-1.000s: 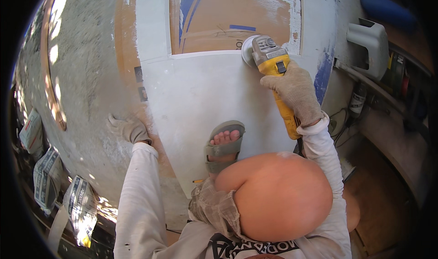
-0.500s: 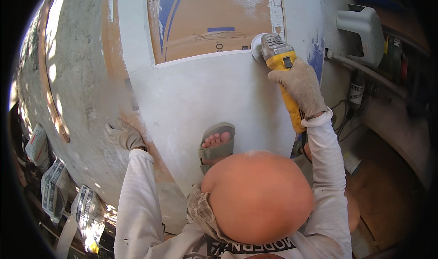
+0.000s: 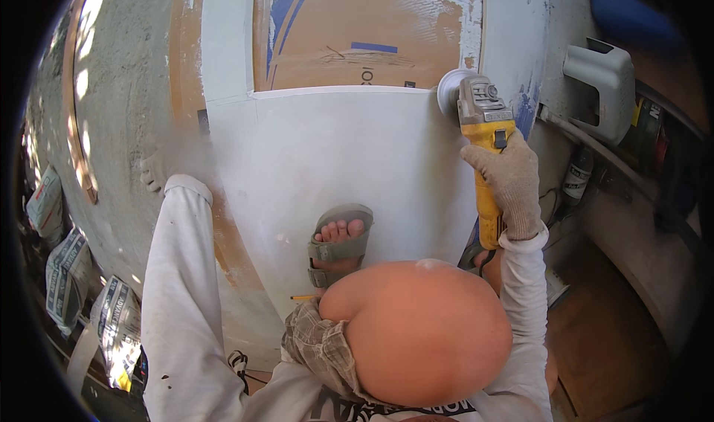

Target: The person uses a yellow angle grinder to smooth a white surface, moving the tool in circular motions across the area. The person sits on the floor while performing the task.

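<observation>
Gripping firmly, my gloved right hand [image 3: 509, 180] has its fingers closed round the yellow grinder [image 3: 488, 134], over the right side of the white panel [image 3: 349, 139]. And look at that pale disc [image 3: 448, 97]: it's slid rightward along the panel's far edge in the last second, out to the far right corner! That means, I'd say, most of this edge has had its pass, and the work is down to its right end. Whether the disc is biting or just skimming, I can't tell.

Over to my left hand [image 3: 152, 171]: it's shifted outward and farther up, off the panel's left side, onto the grey concrete [image 3: 126, 87]. It's half lost in blur behind my cuff, so how far open it is I can't say; I see nothing in it.

Farther out now: brown cardboard [image 3: 372, 65] beyond the panel's far edge, my sandalled foot [image 3: 342, 232] planted on the panel, a grey plastic jug [image 3: 623, 87] off to its right, bags [image 3: 68, 281] well to its left.
</observation>
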A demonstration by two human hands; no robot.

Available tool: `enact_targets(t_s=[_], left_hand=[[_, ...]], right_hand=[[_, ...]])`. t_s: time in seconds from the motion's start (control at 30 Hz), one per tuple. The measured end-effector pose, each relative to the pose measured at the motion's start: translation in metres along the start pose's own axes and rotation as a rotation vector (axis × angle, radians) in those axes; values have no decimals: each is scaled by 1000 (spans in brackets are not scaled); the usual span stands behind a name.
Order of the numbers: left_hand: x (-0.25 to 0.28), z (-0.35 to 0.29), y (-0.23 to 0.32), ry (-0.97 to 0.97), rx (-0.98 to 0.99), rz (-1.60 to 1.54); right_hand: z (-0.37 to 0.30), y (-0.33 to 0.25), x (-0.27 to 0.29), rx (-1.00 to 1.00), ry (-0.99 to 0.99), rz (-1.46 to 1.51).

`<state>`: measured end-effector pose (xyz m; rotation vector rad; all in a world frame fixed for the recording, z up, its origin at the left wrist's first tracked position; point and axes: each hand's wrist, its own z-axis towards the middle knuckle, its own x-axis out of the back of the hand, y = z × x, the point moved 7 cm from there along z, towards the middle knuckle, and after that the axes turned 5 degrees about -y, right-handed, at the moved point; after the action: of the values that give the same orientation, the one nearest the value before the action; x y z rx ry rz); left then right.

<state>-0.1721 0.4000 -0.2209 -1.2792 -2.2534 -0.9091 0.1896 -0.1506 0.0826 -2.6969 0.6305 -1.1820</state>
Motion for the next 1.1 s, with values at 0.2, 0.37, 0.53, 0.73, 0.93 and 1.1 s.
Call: enact_targets(t_s=[0.2,0.37,0.53,0.73,0.93,1.1], left_hand=[[-13,-9,8,0,17,7],[-15,-9,6,-13,29,-9],[-18,-9,5,-37,38,-14],[-19,-8,10,-46,33,-12],[-19,-9,9,-55,31,-13],[-18,-10,10,-58,26,-21]], right_hand=[[-8,-37,-38,110,-86,-86],[-3,-65,-49,191,-139,-126],[-1,-77,-49,188,-127,-255],[2,-78,-51,175,-141,-305],[7,-72,-54,141,-166,-321],[10,-66,-48,148,-131,-343]])
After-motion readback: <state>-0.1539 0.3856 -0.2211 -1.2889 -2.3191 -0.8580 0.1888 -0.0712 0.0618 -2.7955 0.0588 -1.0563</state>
